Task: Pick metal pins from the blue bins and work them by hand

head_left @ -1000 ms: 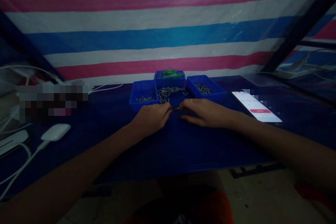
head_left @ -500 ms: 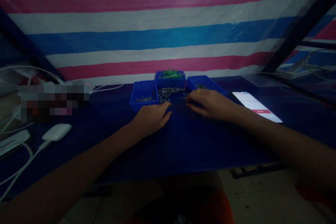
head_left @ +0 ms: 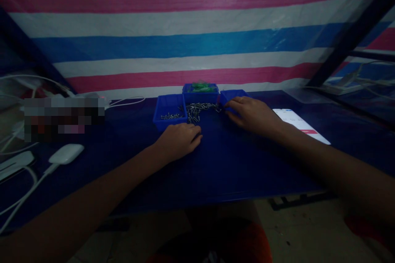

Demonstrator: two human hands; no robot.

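"Where are the thin metal pieces (head_left: 200, 107)?"

"Loose on the worktop (head_left: 222, 164), between the left bin (head_left: 166, 102) and the right bin (head_left: 233, 92), probably to keep them within easy reach of both sides. More lie in the left bin."

"And the hands?"

"The left hand (head_left: 177, 140) rests near the pile, fingers curled. The right hand (head_left: 251, 113) bends its fingers by the right bin. Whether either pinches anything, I cannot tell."

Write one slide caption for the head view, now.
Left hand beside loose metal pieces; right hand over a blue bin.
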